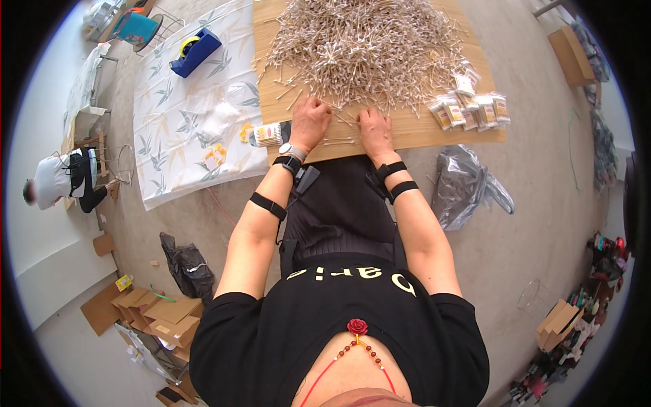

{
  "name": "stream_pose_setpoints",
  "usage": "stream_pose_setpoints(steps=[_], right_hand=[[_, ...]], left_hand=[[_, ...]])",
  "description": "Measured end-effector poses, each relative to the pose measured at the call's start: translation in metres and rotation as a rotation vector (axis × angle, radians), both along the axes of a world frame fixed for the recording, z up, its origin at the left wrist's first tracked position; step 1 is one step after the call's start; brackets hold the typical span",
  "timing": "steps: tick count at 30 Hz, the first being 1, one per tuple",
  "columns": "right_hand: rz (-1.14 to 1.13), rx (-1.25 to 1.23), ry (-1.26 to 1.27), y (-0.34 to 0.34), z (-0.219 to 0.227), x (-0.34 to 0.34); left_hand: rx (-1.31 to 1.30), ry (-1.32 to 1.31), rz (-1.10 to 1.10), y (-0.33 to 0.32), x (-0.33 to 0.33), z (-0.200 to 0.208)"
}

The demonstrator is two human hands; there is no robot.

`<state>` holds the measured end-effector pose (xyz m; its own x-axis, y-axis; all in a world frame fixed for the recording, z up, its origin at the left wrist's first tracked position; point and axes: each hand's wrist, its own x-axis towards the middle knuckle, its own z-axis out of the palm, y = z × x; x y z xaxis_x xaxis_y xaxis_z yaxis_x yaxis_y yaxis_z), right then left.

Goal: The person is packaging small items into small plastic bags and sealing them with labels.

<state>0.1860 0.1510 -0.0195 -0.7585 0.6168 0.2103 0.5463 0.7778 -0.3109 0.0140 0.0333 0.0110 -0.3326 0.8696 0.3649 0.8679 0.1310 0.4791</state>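
A large heap of cotton swabs covers the far part of the wooden board. At the heap's near edge, my left hand has its fingers curled down and closed on loose swabs. My right hand is a short way to the right, its fingers bent and pressed together on swabs at the same edge. Several stray swabs lie between the two hands, and a few rest flat nearer to me. Beside my left wrist a labelled pack of swabs lies on its side. My fingertips are partly hidden.
Several filled small packets are piled at the board's right. On the left, a leaf-patterned cloth bears a blue tape dispenser, clear bags and yellow labels. A grey plastic bag lies right of the board. A person sits far left.
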Motion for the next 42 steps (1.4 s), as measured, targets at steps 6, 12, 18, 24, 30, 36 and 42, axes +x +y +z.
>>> stream_pose_setpoints(steps=[6, 12, 18, 24, 30, 36, 42], right_hand=[[0.047, 0.003, 0.034, 0.003, 0.01, 0.003], [0.064, 0.046, 0.015, 0.002, 0.023, 0.005], [0.07, 0.012, 0.047, 0.001, 0.023, 0.011], [0.127, 0.02, 0.066, -0.017, 0.014, 0.001], [0.177, 0.038, 0.055, -0.027, 0.005, 0.001], [0.16, -0.051, 0.128, -0.021, 0.012, 0.012], [-0.033, -0.047, 0.071, -0.009, 0.012, 0.028]], left_hand=[[-0.019, 0.041, 0.151, 0.007, 0.002, -0.004], [-0.053, 0.139, -0.099, 0.018, 0.011, -0.01], [-0.024, -0.622, 0.171, 0.019, -0.01, -0.006], [0.28, -1.049, 0.163, 0.013, -0.028, -0.003], [0.005, -0.508, 0.09, -0.013, 0.003, 0.006], [-0.087, -0.164, 0.009, -0.02, 0.019, 0.0], [-0.164, -0.035, 0.068, -0.036, -0.009, -0.002]])
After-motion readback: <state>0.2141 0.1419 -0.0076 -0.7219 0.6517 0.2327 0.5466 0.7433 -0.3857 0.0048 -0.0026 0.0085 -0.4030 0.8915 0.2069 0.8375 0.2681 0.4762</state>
